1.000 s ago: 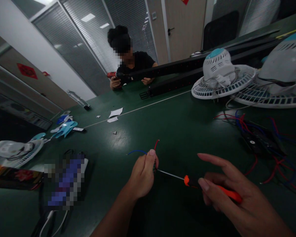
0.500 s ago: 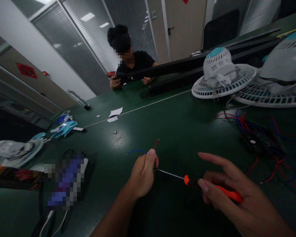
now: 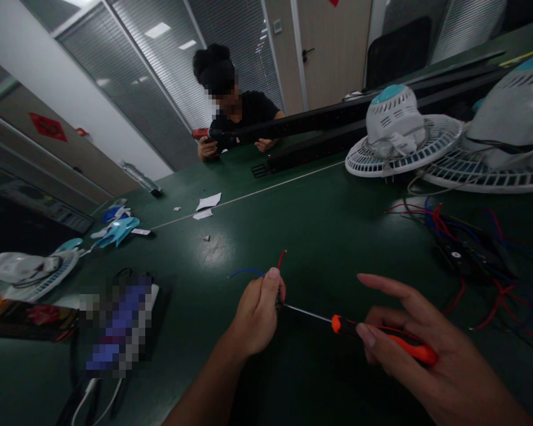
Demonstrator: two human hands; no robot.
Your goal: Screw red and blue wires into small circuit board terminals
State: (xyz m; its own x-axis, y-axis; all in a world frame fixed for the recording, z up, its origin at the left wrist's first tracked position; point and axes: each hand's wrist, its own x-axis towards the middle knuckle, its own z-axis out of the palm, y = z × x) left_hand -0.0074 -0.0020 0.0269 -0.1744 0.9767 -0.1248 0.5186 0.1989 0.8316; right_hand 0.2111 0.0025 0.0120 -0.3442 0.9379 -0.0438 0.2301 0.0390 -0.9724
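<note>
Between the thumb and fingers of my left hand (image 3: 258, 310) is a small circuit board (image 3: 278, 299), mostly covered by the hand. A blue wire (image 3: 247, 271) and a red wire (image 3: 281, 259) stick out above that hand. My right hand (image 3: 420, 337) grips an orange and black screwdriver (image 3: 344, 325) by its handle, thumb pressed on it and index finger stretched out. The screwdriver's metal shaft points left, its tip at the board's edge by my left fingers. Whether the tip sits in a screw is too small to tell.
On the green table (image 3: 302, 219), a black module (image 3: 466, 248) with red and blue wires lies at right. White fan parts (image 3: 400, 139) stand behind it. Across the table a person (image 3: 249, 112) holds a red power drill (image 3: 201, 134) at a long black bar (image 3: 311, 121). Paper scraps (image 3: 208, 202) lie mid-table.
</note>
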